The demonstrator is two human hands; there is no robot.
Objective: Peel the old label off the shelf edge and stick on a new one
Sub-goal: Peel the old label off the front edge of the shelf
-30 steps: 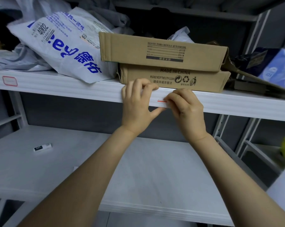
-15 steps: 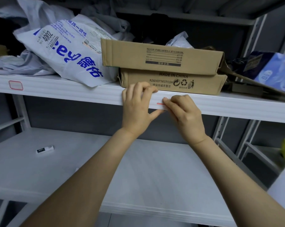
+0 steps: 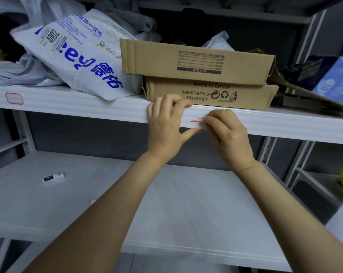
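Observation:
A white shelf edge point(image 3: 87, 110) runs across the view. My left hand point(image 3: 164, 125) grips this edge, fingers curled over its top and thumb under it. Just to its right my right hand point(image 3: 227, 133) has its fingers curled against the edge, fingertips at a red-bordered label point(image 3: 196, 120). Only a short red strip of that label shows; the rest is hidden by my right hand. A second red-bordered label point(image 3: 14, 98) is stuck on the same edge far to the left.
Two stacked cardboard boxes point(image 3: 202, 75) and a white bag with blue print point(image 3: 78, 56) sit on the upper shelf right above my hands. A small white and black object point(image 3: 53, 177) lies on the lower shelf point(image 3: 186, 203). Blue packages point(image 3: 336, 79) are at the right.
My right hand's fingertips have shifted slightly along the label, and a bit more of the red strip shows. The left hand keeps its grip on the edge.

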